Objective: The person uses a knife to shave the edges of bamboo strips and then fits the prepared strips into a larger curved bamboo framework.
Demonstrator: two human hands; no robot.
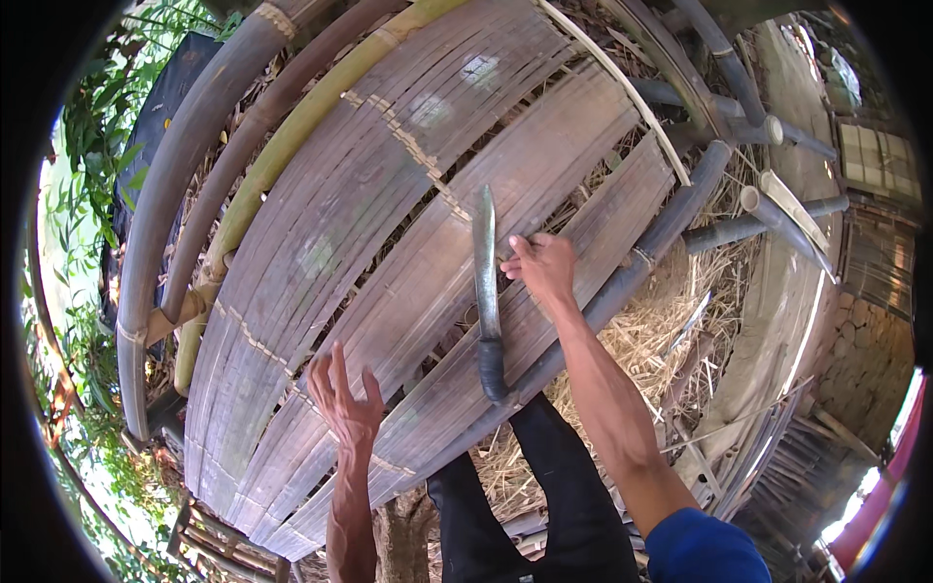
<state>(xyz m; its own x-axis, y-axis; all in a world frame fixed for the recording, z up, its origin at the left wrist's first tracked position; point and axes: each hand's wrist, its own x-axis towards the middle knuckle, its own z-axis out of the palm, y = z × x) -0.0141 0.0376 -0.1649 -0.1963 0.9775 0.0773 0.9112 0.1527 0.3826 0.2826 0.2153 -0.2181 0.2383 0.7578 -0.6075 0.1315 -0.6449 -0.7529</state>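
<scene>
A machete (485, 277) with a dark wrapped handle lies on a bench of flattened bamboo slats (369, 233), its tip pointing away from me. My right hand (544, 269) is just right of the blade, fingers bent and drawn together. Whatever is between those fingertips, if anything, is too small to make out. Left of the handle, my left hand (347, 400) hovers over or rests on the slats with its fingers spread and nothing in them. Pale lashing (413, 146) crosses the slats in rows.
Round bamboo poles (262, 185) form the bench's far left side, and another pole (622, 277) runs along its near edge. Straw and shavings (641, 340) cover the ground at right, beside cut bamboo poles (777, 219). Green plants (83, 291) grow at far left.
</scene>
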